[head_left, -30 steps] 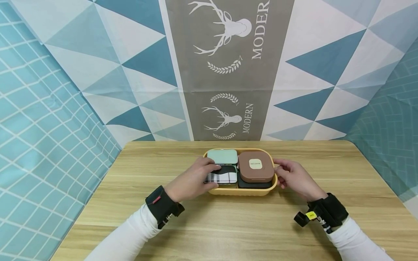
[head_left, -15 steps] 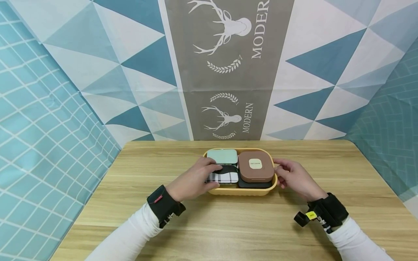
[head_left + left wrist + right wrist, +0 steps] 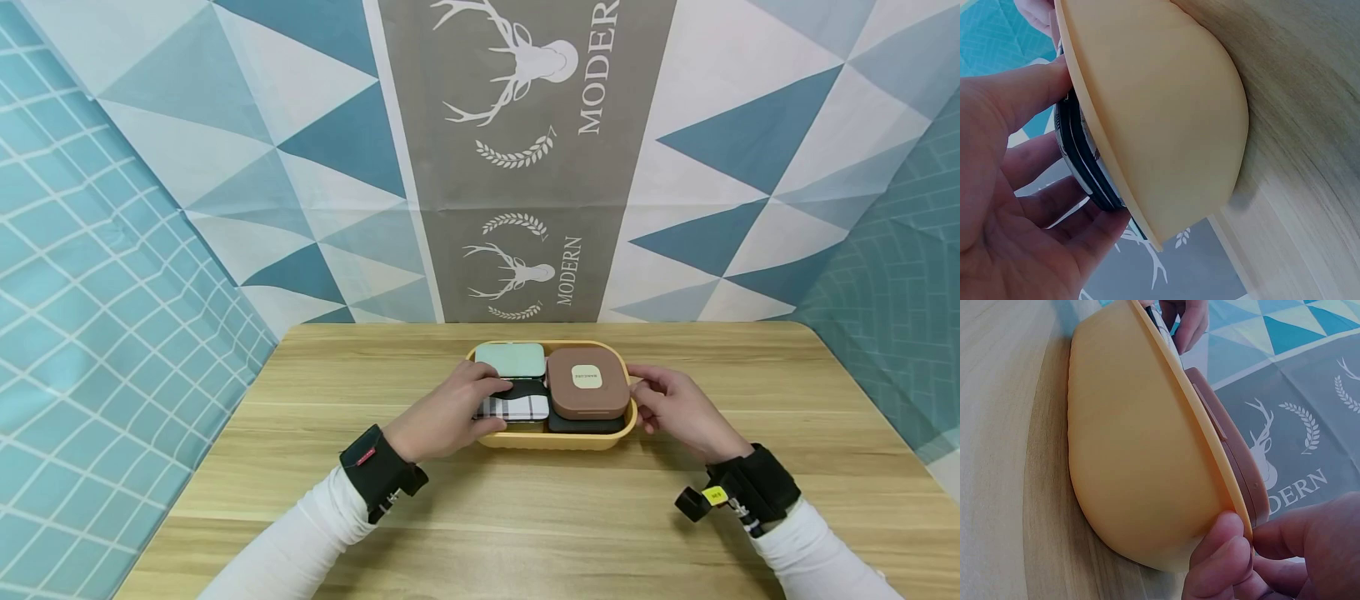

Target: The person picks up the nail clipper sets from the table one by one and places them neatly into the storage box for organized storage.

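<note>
A yellow oblong basket (image 3: 551, 442) stands on the table with flat cases inside. My left hand (image 3: 442, 414) reaches over its left end and holds a black-and-white plaid case (image 3: 528, 407) between thumb and fingers. In the left wrist view, the plaid case (image 3: 1075, 150) sits partly above the rim. My right hand (image 3: 681, 414) pinches the rim at the right end, fingers on both sides of the wall in the right wrist view. A brown rounded-square case (image 3: 607, 387) lies on a black case (image 3: 585, 424) at right. Behind the plaid case is a mint-green case (image 3: 510, 360).
The wooden table (image 3: 555, 525) extends on both sides of the basket and in front of it. Just behind its back edge rises a patterned cloth backdrop (image 3: 517, 192). Blue tiled-pattern sheets (image 3: 97, 292) flank the left and right.
My left hand and the plaid case have shifted slightly to the right within the basket. My right hand and the basket show no visible movement.
</note>
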### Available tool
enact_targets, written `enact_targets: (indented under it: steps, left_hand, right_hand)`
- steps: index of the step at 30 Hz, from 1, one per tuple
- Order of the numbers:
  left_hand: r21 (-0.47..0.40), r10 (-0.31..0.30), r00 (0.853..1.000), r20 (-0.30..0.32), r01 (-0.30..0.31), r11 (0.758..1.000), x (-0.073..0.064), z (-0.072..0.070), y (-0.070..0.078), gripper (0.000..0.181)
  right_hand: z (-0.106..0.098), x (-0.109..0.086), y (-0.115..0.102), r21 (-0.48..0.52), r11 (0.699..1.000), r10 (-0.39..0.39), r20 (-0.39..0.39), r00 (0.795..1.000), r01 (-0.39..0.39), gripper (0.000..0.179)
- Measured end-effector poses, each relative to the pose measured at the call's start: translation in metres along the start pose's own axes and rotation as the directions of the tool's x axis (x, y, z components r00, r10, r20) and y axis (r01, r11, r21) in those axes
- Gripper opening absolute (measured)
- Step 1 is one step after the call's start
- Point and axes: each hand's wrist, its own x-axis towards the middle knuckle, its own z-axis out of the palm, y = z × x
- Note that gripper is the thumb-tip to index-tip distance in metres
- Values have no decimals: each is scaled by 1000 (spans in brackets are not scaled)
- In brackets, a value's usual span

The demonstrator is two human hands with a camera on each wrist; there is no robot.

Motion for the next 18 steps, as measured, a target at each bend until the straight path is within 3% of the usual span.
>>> enact_targets:
  steps: [18]
  left_hand:
    - [22, 16, 999, -31, -15, 1000, -1, 4, -4, 48]
  right_hand:
    - [1, -1, -1, -9, 1000, 8, -4, 1000, -8, 53]
